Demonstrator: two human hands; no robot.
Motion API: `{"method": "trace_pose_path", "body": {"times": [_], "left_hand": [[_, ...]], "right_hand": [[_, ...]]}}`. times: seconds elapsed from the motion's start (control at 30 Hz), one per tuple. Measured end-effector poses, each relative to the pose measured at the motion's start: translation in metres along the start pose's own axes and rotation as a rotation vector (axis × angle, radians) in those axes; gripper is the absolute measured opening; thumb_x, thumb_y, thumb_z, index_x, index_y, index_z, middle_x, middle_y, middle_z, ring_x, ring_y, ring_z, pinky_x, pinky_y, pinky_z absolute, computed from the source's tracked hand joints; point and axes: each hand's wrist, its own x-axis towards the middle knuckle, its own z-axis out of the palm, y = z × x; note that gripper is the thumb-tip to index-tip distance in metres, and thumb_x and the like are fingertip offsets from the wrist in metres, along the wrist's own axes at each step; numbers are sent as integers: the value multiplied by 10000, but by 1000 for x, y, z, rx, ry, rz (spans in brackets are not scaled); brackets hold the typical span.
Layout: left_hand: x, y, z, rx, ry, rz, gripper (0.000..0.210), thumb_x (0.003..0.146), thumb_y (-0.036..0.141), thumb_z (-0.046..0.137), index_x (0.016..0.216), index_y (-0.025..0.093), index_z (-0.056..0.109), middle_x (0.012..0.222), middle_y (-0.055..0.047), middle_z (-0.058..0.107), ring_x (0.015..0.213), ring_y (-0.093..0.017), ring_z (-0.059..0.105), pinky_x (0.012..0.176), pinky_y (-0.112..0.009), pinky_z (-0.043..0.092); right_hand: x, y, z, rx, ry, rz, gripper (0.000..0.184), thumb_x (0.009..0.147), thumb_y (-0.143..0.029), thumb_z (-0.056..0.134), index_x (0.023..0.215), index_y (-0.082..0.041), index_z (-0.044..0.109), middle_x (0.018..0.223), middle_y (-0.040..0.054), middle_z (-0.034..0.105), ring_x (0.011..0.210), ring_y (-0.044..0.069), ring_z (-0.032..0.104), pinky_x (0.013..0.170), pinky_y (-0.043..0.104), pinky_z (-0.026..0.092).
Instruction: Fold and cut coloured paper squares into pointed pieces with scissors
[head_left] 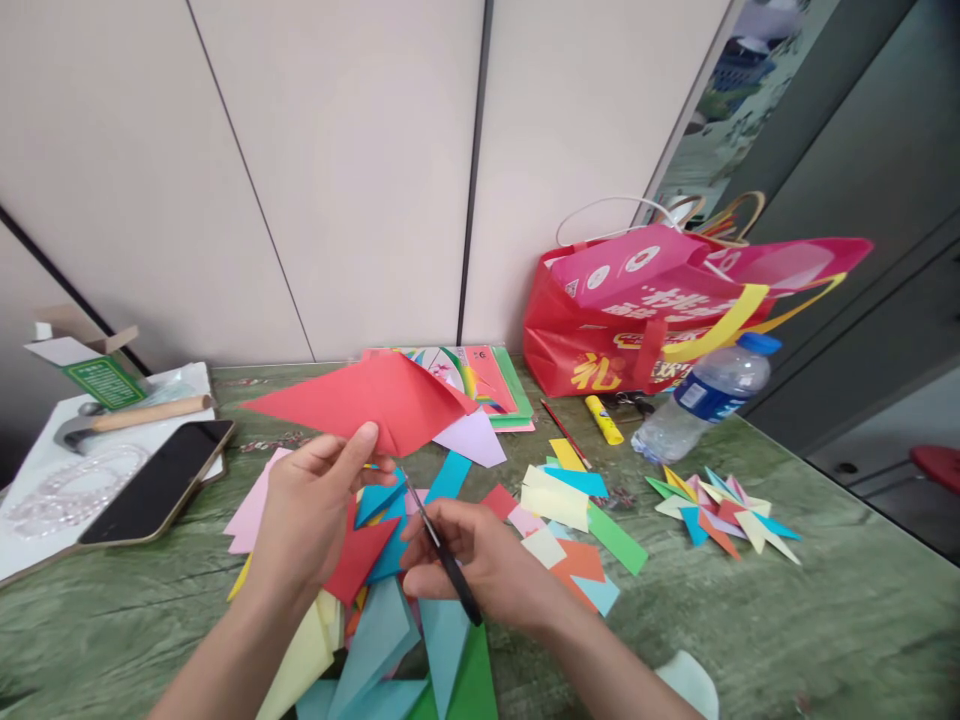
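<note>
In the head view, left of the bag (541,345), the fingers of the left hand (309,500) pinch the folded red paper (360,395); those of the right hand (491,560) curl round the scissors (452,570). Clean cutting likely calls for flat layers and the left thumb clear.

the red sheet (360,395) is matt paper, the bottle (703,397) glossy plastic

We note the folded sheet (367,395) plain red; scissors (454,575) black-handled; desk (817,630) green, streaked darker. Near its back edge we see a red bag (637,325), yellow-lettered; toward its right edge, a multicoloured paper star (724,512).
</note>
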Motion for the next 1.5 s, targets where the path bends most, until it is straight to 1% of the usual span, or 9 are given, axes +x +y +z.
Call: {"method": "trace_pose_path", "body": {"times": [0.07, 0.17, 0.3, 0.43, 0.67, 1.03, 1.17, 1.3, 1.5], "left_hand": [[-4, -2, 3, 37, -45, -6, 161, 668, 278, 736, 590, 155, 666, 519, 23, 663, 484, -101, 608, 492, -179, 492], [-9, -4, 6, 112, -113, -28, 131, 657, 251, 745, 597, 159, 674, 548, 5, 696, 542, -123, 646, 549, -189, 515], [-12, -2, 7, 194, -159, -29, 78, 642, 216, 752, 642, 164, 693, 582, 2, 718, 571, -135, 664, 555, -186, 521], [-11, -1, 6, 202, -144, 7, 59, 643, 192, 747, 666, 173, 695, 610, 17, 726, 580, -127, 666, 542, -169, 516], [-10, -3, 7, 167, -139, 4, 61, 631, 165, 747, 631, 167, 686, 575, 20, 718, 539, -118, 666, 508, -151, 510], [-10, -2, 9, 136, -132, 17, 75, 615, 165, 757, 665, 163, 700, 605, 8, 727, 540, -121, 669, 517, -154, 521], [-11, -2, 10, 134, -123, 22, 80, 608, 164, 758, 662, 159, 698, 597, 6, 724, 529, -122, 666, 507, -156, 521], [-11, -2, 10, 124, -127, 22, 90, 608, 177, 758, 673, 160, 698, 622, 2, 730, 551, -125, 669, 534, -164, 531], [-11, -2, 9, 133, -124, 26, 81, 615, 175, 755, 666, 157, 695, 620, 2, 727, 556, -120, 667, 532, -154, 524]], "right_hand": [[-1, 0, 0, 14, 17, -16, 443, 476, -420, 826, 772, -190, 589, 719, -25, 586, 634, 132, 525, 611, 251, 419], [-1, -2, 0, 53, 48, -44, 444, 473, -387, 839, 778, -196, 579, 756, -26, 577, 657, 130, 516, 624, 244, 416], [-2, -7, 0, 95, 56, -45, 434, 491, -380, 836, 789, -198, 577, 752, -28, 564, 667, 128, 498, 612, 235, 406], [-4, -8, 0, 99, 40, -22, 393, 556, -391, 807, 819, -194, 592, 751, -23, 572, 645, 119, 501, 591, 235, 401], [-4, -7, -2, 126, 23, -2, 394, 595, -392, 796, 844, -163, 595, 736, -17, 554, 632, 96, 482, 575, 217, 362], [-5, -7, -2, 136, 16, -7, 409, 596, -387, 799, 864, -158, 593, 707, -26, 531, 599, 83, 465, 546, 211, 335], [-5, -7, -2, 135, 22, -8, 402, 587, -382, 804, 848, -160, 593, 706, -27, 529, 612, 90, 479, 558, 215, 351], [-4, -6, -4, 142, 27, -2, 404, 568, -353, 819, 850, -164, 597, 707, -27, 535, 618, 96, 496, 565, 219, 368], [-3, -7, -3, 127, 44, -8, 388, 572, -356, 815, 833, -163, 601, 681, -33, 532, 597, 87, 470, 546, 210, 350]]}}
